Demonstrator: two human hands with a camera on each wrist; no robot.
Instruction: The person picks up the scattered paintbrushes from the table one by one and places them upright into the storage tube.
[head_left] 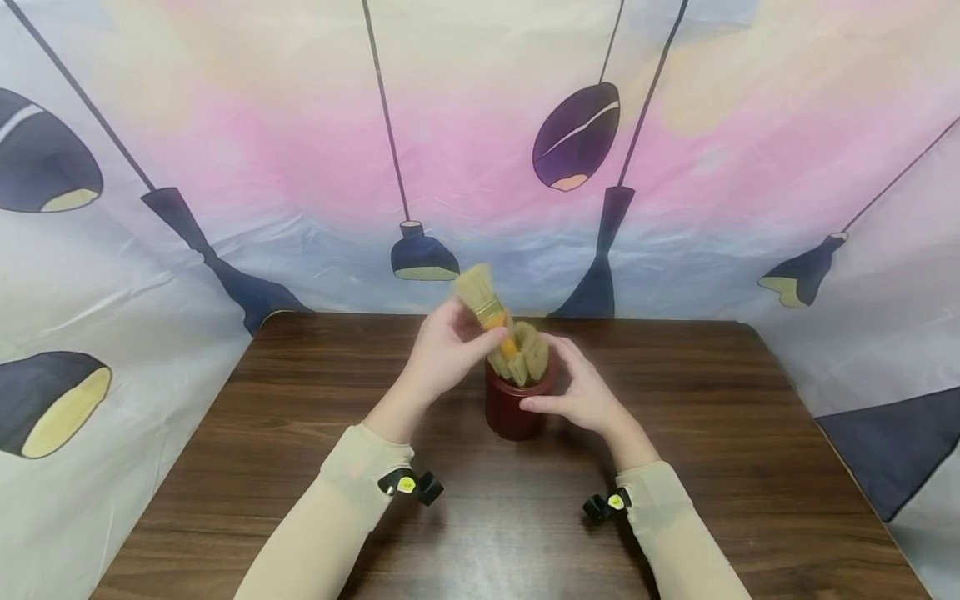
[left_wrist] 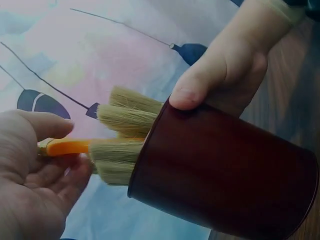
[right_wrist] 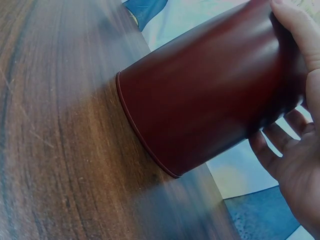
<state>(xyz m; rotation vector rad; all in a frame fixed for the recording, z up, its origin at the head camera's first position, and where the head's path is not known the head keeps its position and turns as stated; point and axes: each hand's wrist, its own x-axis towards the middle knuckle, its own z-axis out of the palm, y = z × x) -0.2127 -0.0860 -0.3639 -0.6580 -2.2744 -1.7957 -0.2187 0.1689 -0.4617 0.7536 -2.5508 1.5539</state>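
Note:
A dark red cylindrical pot [head_left: 516, 417] stands on the table, with several pale-bristled brushes [head_left: 536, 357] in it, bristles up. My left hand [head_left: 442, 350] pinches a paintbrush [head_left: 476, 290] between thumb and fingers above the pot's left side. Its pale bristles point up and lean left. The orange handle [left_wrist: 69, 146] angles down among the other bristles; its lower end is hidden there. My right hand [head_left: 583, 398] holds the pot at its upper right, thumb on the near side near the rim and fingers curving behind, as the right wrist view also shows.
The brown wood-grain table [head_left: 675, 467] extends around the pot. Behind it hangs a pastel cloth [head_left: 300, 150] printed with dark lamps, close to the table's back edge. Small black cameras are strapped to both wrists.

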